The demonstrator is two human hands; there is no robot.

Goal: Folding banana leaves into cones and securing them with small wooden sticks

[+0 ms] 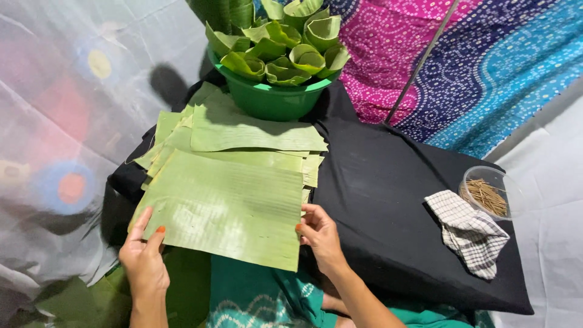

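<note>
The person's left hand pinches the near left corner of a cut banana leaf sheet, thumb on top and fingers beneath the edge. The right hand grips the sheet's right edge the same way, thumb laid on the upper face and the other fingers curled underneath. Between them the sheet is held flat, its near edge lifted just off the black cloth and jutting toward the person's lap.

The sheet is the topmost of a loose stack of banana leaf sheets that fans out toward the far left of the cloth. Just beyond the stack, at the far edge, stands a green basin piled with rolled leaf cones, a good many of them, reaching above the rim.

Judging by that, a fair share of the work looks finished, with the cones already shaped and gathered, while several flat sheets are not yet rolled, the one in hand included.

On the right of the cloth lies a crumpled checked cloth, touching or just beside a clear bowl of thin wooden picks at the far right edge. A patterned pink and blue fabric hangs behind.
</note>
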